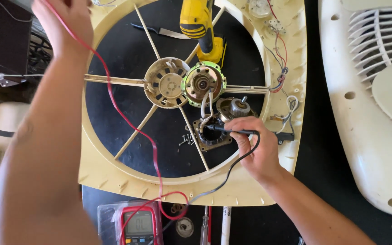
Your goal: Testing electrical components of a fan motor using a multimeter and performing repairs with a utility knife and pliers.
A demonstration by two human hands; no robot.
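Cream plastic, yellowed, makes up the square fan housing (114, 174) that lies flat on the dark worktop, its spokes meeting at a hub (167, 83) in the middle. Your right hand (256, 147) pinches the black multimeter probe (230, 130) like a pen, fingers closed around its shaft, tip down at the motor stator (210, 134) just right of the hub, near the white winding leads (206, 105). Your left hand (64, 20) is up at the housing's far left corner, closed over the red test lead (128, 122); whether it grips a probe there, I cannot tell. Both leads run to the red multimeter (139, 224) at the worktop's near edge. The probe looks light and stiff; hold it by the insulated shaft. The winding wires look thin and likely fragile, so press gently.
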